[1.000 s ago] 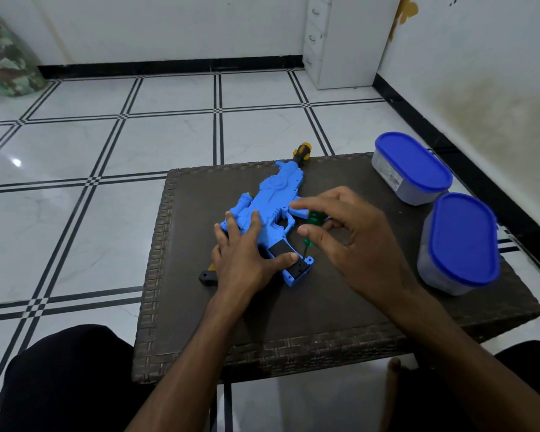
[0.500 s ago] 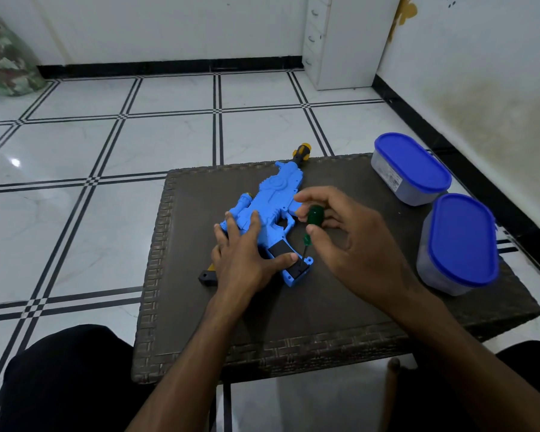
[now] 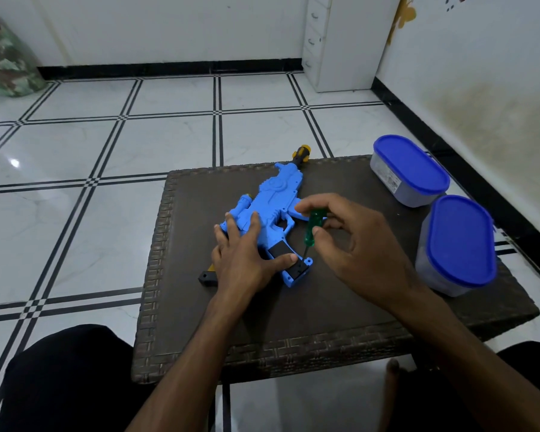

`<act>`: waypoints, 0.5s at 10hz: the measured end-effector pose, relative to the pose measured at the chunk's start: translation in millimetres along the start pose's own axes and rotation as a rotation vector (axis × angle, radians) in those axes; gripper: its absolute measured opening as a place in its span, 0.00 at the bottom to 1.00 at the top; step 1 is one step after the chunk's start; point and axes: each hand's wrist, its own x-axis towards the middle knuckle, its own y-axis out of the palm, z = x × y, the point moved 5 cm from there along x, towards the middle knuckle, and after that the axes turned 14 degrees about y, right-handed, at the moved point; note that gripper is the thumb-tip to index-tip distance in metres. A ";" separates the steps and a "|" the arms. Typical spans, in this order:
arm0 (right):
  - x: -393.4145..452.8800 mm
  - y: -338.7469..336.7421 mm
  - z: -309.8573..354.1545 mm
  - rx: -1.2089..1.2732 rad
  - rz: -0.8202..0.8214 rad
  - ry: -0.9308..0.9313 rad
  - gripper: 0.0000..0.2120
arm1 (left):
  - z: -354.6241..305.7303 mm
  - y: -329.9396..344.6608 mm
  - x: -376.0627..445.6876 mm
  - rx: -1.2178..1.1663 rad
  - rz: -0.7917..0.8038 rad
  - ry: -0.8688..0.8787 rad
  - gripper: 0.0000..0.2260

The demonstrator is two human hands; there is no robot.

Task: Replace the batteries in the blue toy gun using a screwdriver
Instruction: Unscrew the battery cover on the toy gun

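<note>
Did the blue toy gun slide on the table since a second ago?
No. The blue toy gun lies at the same spot on the wicker table, its orange muzzle over the far edge, with the left hand pressing on it.

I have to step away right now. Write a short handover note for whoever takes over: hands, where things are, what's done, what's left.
Left hand: flat on the blue toy gun, pinning it to the table.
Right hand: fingers pinch the green screwdriver, tip down at the grip's black battery cover.
Done: driver set at the cover.
Left: unscrew and remove the cover, swap batteries, close up. No batteries visible; two blue-lidded containers stand at right, closed.
</note>
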 end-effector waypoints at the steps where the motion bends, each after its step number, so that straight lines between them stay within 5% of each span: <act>1: -0.5 2.1 -0.6 -0.009 -0.003 -0.016 0.12 | -0.5 -0.3 -0.1 0.001 0.003 0.000 0.47; 5: -1.2 1.3 -1.5 0.011 -0.010 -0.029 0.16 | -0.5 0.0 0.5 -0.011 0.003 -0.007 0.47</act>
